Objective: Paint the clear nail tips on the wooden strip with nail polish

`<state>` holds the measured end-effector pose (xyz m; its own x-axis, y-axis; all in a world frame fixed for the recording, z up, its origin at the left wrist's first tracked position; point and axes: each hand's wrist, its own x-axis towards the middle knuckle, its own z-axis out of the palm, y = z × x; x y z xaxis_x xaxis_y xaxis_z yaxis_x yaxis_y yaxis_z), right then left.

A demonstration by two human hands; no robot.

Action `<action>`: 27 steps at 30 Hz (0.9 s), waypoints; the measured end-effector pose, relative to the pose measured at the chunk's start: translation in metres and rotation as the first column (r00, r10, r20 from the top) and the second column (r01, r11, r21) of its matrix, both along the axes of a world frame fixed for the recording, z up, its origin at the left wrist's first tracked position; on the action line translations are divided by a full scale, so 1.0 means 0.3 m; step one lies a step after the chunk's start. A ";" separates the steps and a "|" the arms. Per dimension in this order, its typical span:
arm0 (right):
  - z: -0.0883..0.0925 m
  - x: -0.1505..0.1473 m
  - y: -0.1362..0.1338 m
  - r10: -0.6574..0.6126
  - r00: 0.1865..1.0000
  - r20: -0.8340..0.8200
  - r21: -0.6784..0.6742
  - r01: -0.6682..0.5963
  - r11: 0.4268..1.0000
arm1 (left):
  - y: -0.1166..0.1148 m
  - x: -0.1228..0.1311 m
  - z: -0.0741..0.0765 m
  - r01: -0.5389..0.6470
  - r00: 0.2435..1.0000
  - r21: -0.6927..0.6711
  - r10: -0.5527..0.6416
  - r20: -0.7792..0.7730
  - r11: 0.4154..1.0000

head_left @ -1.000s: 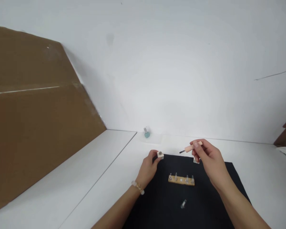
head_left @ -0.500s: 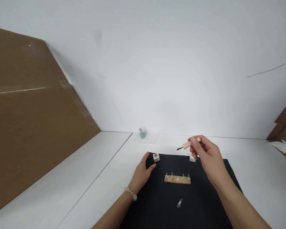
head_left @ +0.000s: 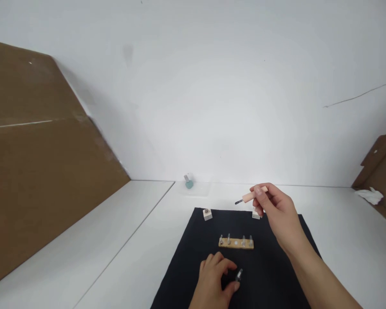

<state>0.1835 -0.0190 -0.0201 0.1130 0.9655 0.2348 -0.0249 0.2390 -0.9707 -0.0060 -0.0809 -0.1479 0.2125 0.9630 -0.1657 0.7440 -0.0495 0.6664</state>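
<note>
My right hand (head_left: 275, 212) is closed around a small wooden-handled tool (head_left: 248, 197) with a dark tip, held in the air above the far edge of a black mat (head_left: 273, 274). My left hand (head_left: 216, 279) rests low on the mat, its fingers curled and pinching a small clear loose piece (head_left: 238, 274). Between the hands lies a small wooden strip (head_left: 236, 243) with several clear pegs standing in it. Two small white blocks (head_left: 207, 213) (head_left: 255, 213) sit at the mat's far edge; the left one has a dark top.
The mat lies on a white table (head_left: 131, 249) against a white wall. A teal bottle (head_left: 188, 182) stands on a clear tray at the back. Brown cardboard panels (head_left: 35, 163) lean at left and far right, with crumpled white tissue (head_left: 370, 195) at the right.
My left hand let go of the left white block at the mat's far edge and came back toward me to the loose clear piece. My right hand stayed about where it was.
</note>
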 end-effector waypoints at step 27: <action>0.017 0.039 -0.040 0.383 0.884 0.267 0.004 -0.398 0.917 | 0.143 0.001 0.226 -0.150 0.727 0.286 -0.091 0.681 0.946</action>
